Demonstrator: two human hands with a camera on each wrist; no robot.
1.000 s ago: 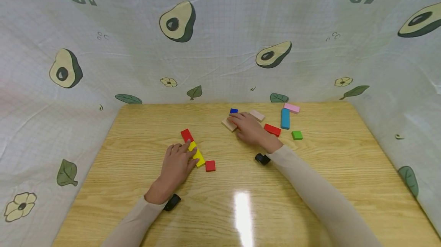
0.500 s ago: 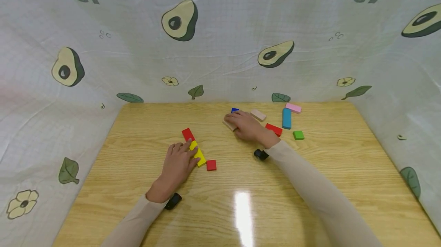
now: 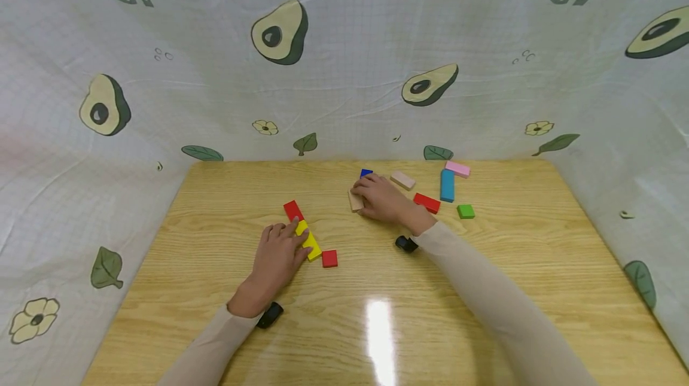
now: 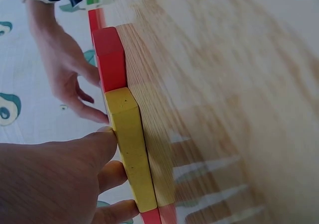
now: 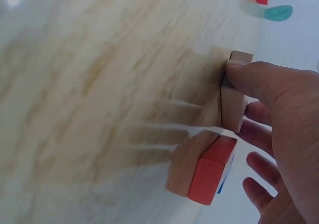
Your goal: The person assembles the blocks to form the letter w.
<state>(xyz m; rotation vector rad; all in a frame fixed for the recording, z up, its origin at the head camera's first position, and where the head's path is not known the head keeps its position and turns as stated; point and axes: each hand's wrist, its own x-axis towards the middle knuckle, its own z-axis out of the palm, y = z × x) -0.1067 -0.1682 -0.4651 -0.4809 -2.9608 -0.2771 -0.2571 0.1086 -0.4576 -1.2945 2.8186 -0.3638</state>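
Observation:
In the head view my left hand (image 3: 274,251) rests its fingertips on a long yellow block (image 3: 308,240). A red block (image 3: 293,210) meets the yellow block's far end, and a small red square block (image 3: 329,258) lies beside its near end. Farther back, my right hand (image 3: 384,199) pinches a plain wooden block (image 3: 355,201) lying on the table. In the right wrist view the thumb presses the near side of this wooden block (image 5: 233,104), with fingers behind it. The hand partly covers a dark blue block (image 3: 366,173) in the head view.
Right of the right hand lie a pale wooden block (image 3: 402,180), a red block (image 3: 427,203), a light blue block (image 3: 447,185), a pink block (image 3: 457,169) and a green block (image 3: 466,211). A patterned cloth (image 3: 344,75) hangs behind the wooden table (image 3: 242,182).
The right hand has turned the wooden block from a slant to nearly straight front to back, and shifted it slightly nearer. The left hand stays on the yellow block.

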